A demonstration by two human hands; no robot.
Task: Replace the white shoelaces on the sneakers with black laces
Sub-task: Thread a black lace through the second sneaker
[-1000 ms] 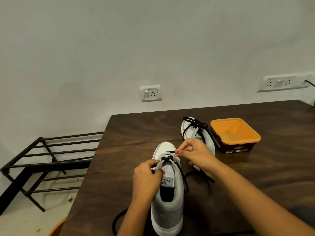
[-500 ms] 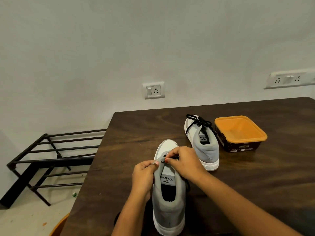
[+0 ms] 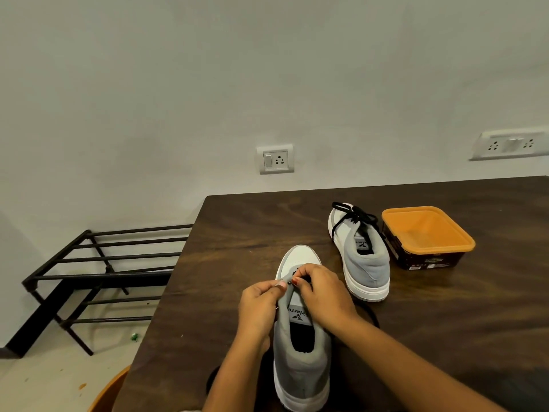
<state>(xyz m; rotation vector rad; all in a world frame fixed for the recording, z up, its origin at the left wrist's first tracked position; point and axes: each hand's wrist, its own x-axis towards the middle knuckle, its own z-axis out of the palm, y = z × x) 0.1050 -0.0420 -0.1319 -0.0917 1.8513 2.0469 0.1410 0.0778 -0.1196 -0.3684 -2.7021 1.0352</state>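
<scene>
Left hand (image 3: pixel 259 300) pinches the near sneaker's (image 3: pixel 300 361) flap; right hand (image 3: pixel 322 292) pinches the lace (image 3: pixel 375 318), apparently mid-threading. The next move probably calls for pulling it through.

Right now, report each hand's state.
Left hand: pinches the grey upper of the near sneaker.
Right hand: pinches the black lace at its eyelets.

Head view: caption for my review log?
Left hand holds near sneaker, right hand threads its black lace; far sneaker, black-laced, beside orange container.

You are looking forward and down from head height, sitting close over the table (image 3: pixel 237 233), facing the wall (image 3: pixel 267 69).
</scene>
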